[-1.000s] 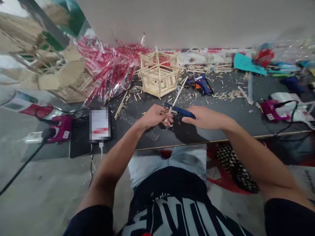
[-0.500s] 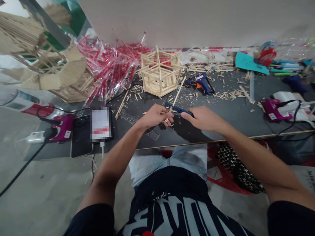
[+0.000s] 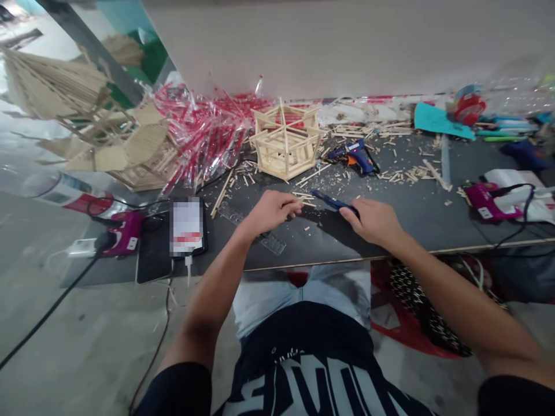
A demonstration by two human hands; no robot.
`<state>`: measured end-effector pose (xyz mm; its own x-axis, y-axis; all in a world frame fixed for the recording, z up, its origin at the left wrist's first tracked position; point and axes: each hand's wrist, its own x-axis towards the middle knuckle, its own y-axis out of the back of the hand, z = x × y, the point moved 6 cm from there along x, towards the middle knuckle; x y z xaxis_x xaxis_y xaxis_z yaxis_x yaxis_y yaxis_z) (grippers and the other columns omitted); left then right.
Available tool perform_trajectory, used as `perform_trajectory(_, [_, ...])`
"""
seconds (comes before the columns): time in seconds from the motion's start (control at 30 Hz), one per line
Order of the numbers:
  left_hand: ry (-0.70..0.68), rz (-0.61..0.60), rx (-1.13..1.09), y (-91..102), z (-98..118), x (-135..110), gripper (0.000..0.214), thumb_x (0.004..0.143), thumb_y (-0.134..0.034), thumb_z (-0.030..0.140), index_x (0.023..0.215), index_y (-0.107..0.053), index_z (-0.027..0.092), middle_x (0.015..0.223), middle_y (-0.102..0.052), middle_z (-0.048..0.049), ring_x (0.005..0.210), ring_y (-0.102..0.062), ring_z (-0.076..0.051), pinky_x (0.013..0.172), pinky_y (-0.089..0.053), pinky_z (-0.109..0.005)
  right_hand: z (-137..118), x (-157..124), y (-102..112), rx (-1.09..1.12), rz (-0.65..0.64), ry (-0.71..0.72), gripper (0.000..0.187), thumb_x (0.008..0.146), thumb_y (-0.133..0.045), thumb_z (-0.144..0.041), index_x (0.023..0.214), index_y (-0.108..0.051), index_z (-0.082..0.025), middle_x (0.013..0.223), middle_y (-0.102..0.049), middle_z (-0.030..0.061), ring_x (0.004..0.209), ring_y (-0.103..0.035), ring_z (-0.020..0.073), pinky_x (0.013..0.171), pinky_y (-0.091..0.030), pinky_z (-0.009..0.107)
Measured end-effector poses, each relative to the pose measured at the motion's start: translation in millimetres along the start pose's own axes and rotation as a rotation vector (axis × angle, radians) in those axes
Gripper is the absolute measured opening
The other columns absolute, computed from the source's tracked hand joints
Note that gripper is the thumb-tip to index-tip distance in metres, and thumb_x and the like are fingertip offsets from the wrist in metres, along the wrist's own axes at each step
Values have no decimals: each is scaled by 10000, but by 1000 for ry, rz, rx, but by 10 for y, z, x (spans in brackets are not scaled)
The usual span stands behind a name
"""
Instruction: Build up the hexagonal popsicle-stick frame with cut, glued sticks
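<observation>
My left hand hovers over the dark table, its fingers curled together; whatever lies between them is too small to make out. Beside its fingertips are short pale wooden sticks. Wrapped around a slim dark blue hand tool, my right hand points the tool's tip left toward those sticks. The tool's exact kind is unclear. Just behind the hands stands a many-sided frame of glued wooden sticks. A clear plastic ruler lies partly under my left wrist.
A blue glue gun lies among stick scraps. At left are a larger stick model, red-striped plastic wrappers, a phone and a purple power adapter with cables. Another purple adapter sits right, near the table edge.
The long stick that stood up between my left fingers and the tool is no longer upright there. My right hand has drawn the tool right, away from my left hand. The view has shifted slightly.
</observation>
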<state>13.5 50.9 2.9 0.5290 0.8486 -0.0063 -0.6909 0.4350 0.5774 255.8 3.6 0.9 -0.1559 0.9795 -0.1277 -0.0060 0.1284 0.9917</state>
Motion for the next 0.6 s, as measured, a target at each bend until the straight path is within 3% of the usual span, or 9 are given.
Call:
perform_trajectory(0.13, [-95,148,400,85,-34,12,267,1072,-603,260,1067,-869,235,1089,-879,-81,1084,-796,-268,911,-596,-365,364,-166,44,36,254,-93,523,1108,-368,-482,1071,-762,-139,1015,-795,218,1027,-748,362,791,-479,385])
perform_trajectory(0.23, [-188,127,522,19,-58,34,282,1101,-583,257,1159,-858,243,1138,-870,-92,1118,-775,-275,995,-581,-415,591,-269,29,-31,351,-198,541,1095,-394,-516,1086,-753,-112,998,-771,245,1000,-725,390,824,-496,419])
perform_trajectory(0.4, [-220,134,489,-2,-83,51,308,1127,-554,254,1231,-844,235,1264,-846,-115,1180,-758,-282,1054,-557,-462,778,-335,-102,-122,325,-315,597,1073,-435,-522,1206,-722,-16,1114,-749,330,1101,-698,466,944,-511,519])
perform_trajectory(0.6, [-157,158,378,83,-70,50,309,1116,-556,248,1214,-849,241,1262,-842,-103,1196,-753,-274,1066,-548,-413,789,-343,-196,-9,363,-275,671,1048,-456,-457,1499,-583,24,1446,-659,386,1376,-598,508,1119,-468,635])
